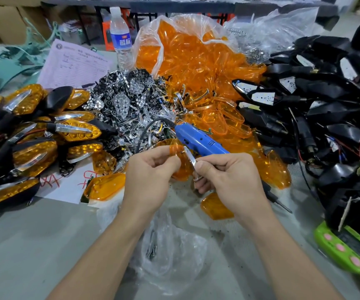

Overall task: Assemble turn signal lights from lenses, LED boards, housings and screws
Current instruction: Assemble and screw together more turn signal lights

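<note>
Head view, 1 frame inspected. I note both hands held together above the table (23,245), close to the body, which I judge puts the small parts where the person can see the fit. The left hand (151,172) has its fingers curled and pinches an orange lens (182,168) by its near edge, so that the lens stands between the 2 hands. The right hand (228,178) pinches a slim chrome trim strip (189,160) between thumb and forefinger, with its other fingers curled under. The strip's upper tip lies against the face of the lens. I cannot tell whether the strip is seated or only offered up.

Stage: I judge this to be an early sub-step of 1 unit, trim to lens, with board, housing and screws not yet joined.

Layout: stock is ranged in an arc within reach.
- Black housings (326,109), several showing white LED boards, lie at the right.
- Loose lenses spill from a clear bag (185,50) at centre rear.
- Chrome reflectors (129,100) are heaped left of centre.
- Finished lights (34,126) are stacked at the far left, apart from raw stock.
- A blue electric screwdriver (200,140) lies just beyond the hands, partly hidden by the right hand. I read that as placed ready for the screw step.

Risk: the strip is thin and the lens glossy, so a loose pinch could let either slip.
</note>
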